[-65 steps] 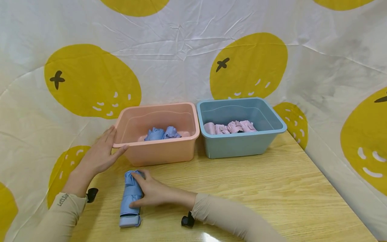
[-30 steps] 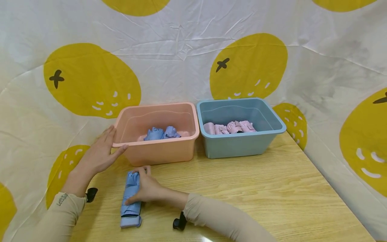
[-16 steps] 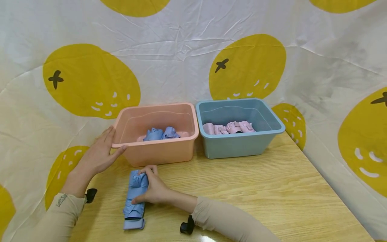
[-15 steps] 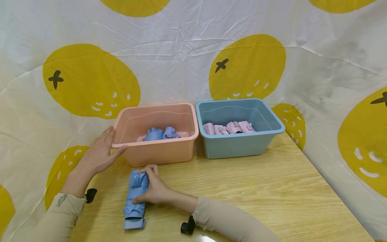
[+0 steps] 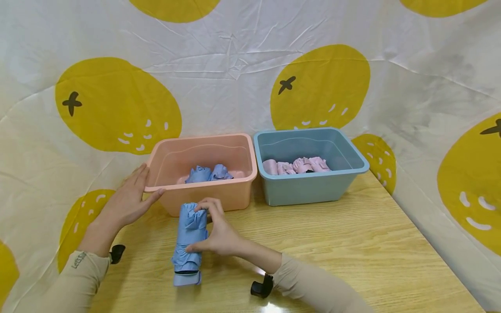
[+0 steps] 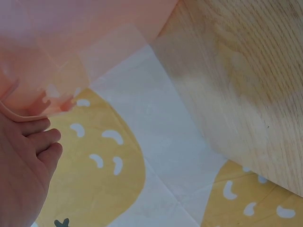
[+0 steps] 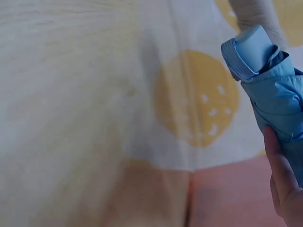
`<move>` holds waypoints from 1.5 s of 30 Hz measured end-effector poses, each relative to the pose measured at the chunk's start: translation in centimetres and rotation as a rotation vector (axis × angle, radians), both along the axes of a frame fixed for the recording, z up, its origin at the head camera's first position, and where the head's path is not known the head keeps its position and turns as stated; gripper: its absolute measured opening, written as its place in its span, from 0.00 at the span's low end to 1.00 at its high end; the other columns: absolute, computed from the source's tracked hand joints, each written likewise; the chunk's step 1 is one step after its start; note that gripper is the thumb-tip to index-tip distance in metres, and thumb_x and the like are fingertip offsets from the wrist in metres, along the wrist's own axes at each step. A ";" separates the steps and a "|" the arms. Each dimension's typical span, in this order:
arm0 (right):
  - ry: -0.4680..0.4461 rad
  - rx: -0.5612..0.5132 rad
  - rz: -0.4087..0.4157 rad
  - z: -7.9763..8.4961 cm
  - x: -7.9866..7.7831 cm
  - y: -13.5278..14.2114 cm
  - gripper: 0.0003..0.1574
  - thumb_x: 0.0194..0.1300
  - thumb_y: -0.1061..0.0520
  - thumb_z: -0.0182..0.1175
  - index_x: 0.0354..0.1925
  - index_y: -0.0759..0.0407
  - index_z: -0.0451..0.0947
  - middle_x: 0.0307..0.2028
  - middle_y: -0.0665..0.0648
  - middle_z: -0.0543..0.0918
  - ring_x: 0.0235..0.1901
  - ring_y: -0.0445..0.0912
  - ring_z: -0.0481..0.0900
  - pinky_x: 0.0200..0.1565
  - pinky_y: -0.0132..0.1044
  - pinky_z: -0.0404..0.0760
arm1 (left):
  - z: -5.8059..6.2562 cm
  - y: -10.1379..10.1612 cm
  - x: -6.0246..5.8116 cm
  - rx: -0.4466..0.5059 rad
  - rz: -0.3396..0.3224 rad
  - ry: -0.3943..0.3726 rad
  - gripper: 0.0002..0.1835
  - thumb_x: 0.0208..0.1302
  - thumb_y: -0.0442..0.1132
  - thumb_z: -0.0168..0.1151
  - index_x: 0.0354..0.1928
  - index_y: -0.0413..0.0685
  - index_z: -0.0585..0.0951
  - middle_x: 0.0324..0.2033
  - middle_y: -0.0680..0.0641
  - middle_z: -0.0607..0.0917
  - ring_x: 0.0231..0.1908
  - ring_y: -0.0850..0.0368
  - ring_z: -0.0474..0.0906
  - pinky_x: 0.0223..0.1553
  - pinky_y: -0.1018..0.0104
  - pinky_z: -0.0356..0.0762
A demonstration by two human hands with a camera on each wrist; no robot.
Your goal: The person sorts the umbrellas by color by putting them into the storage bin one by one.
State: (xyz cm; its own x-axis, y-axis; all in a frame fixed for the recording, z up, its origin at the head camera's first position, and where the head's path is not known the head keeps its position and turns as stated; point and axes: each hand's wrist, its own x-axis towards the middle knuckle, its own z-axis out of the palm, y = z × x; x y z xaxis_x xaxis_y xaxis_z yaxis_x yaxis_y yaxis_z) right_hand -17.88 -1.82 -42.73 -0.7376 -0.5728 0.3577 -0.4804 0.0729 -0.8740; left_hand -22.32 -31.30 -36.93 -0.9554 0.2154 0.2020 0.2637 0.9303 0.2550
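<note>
My right hand [image 5: 224,234] grips a folded blue umbrella [image 5: 188,239] from its right side, thumb on the near part and fingers near the far end. The umbrella is raised over the table, just in front of the pink bin [image 5: 219,199]. In the right wrist view its pale blue handle [image 7: 254,47] with a strap points up, and my thumb lies along the fabric. My left hand [image 5: 127,200] rests with straight fingers against the left rim of the pink bin. In the left wrist view its fingertips [image 6: 49,139] are right under the bin's rim.
Two folded blue-violet umbrellas [image 5: 200,174] lie inside the pink bin. A blue bin [image 5: 305,191] stands close to its right, with several folded pink umbrellas [image 5: 302,165] in it. Behind both bins hangs a fruit-print cloth [image 5: 231,100]. The wooden table [image 5: 332,243] extends to the right.
My right hand has taken hold of the blue umbrella and lifted it from the table, moving it right and toward the pink bin. My left hand has stayed at the bin's rim.
</note>
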 end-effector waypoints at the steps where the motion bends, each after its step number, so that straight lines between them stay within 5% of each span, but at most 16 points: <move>1: 0.016 -0.012 -0.010 0.5 -0.1 0.3 0.52 0.49 0.60 0.84 0.64 0.51 0.62 0.67 0.55 0.58 0.62 0.43 0.65 0.60 0.36 0.75 | 0.0 0.0 0.0 0.001 0.000 -0.001 0.54 0.76 0.66 0.51 0.81 0.32 0.41 0.80 0.28 0.45 0.76 0.23 0.48 0.71 0.24 0.52; 8: 0.078 -0.082 -0.057 4.2 -1.7 2.6 0.55 0.47 0.64 0.85 0.65 0.52 0.62 0.72 0.59 0.56 0.54 0.48 0.73 0.49 0.34 0.83 | 0.1 0.0 0.0 0.002 -0.014 0.002 0.53 0.77 0.65 0.50 0.81 0.30 0.42 0.80 0.27 0.45 0.77 0.24 0.47 0.71 0.25 0.53; 15: 0.163 -0.201 -0.075 8.0 -4.8 4.0 0.57 0.48 0.72 0.80 0.67 0.61 0.58 0.71 0.62 0.55 0.57 0.56 0.76 0.57 0.41 0.83 | 0.2 -0.1 -0.1 0.002 -0.025 0.006 0.53 0.77 0.64 0.51 0.81 0.29 0.43 0.80 0.26 0.47 0.76 0.23 0.48 0.70 0.25 0.54; 24: 0.083 -0.294 -0.126 11.7 -10.1 3.0 0.50 0.58 0.71 0.75 0.69 0.59 0.56 0.68 0.60 0.57 0.49 0.56 0.82 0.44 0.44 0.88 | 0.1 -0.1 0.0 0.000 -0.021 -0.014 0.53 0.77 0.64 0.51 0.81 0.29 0.43 0.80 0.27 0.46 0.76 0.24 0.48 0.71 0.26 0.53; 32: -0.076 -0.249 -0.219 11.9 -14.4 0.5 0.37 0.68 0.61 0.70 0.67 0.57 0.62 0.69 0.59 0.54 0.46 0.58 0.77 0.42 0.42 0.88 | 0.3 0.0 -0.2 -0.003 -0.012 -0.047 0.53 0.77 0.65 0.50 0.81 0.30 0.41 0.81 0.28 0.43 0.77 0.25 0.45 0.72 0.27 0.51; 40: -0.080 -0.047 -0.279 10.7 -17.5 -2.9 0.31 0.69 0.59 0.70 0.65 0.59 0.69 0.68 0.61 0.58 0.54 0.55 0.72 0.49 0.37 0.81 | 0.3 -0.2 -0.2 -0.002 -0.016 -0.046 0.54 0.78 0.65 0.49 0.81 0.31 0.40 0.81 0.28 0.43 0.78 0.25 0.45 0.72 0.27 0.49; 45: -0.041 0.091 -0.299 9.8 -18.2 -5.1 0.26 0.68 0.59 0.71 0.61 0.58 0.74 0.68 0.61 0.62 0.64 0.54 0.68 0.58 0.37 0.80 | 0.3 -0.2 -0.2 0.002 -0.024 -0.058 0.54 0.78 0.65 0.49 0.81 0.32 0.40 0.81 0.29 0.42 0.78 0.26 0.44 0.72 0.26 0.50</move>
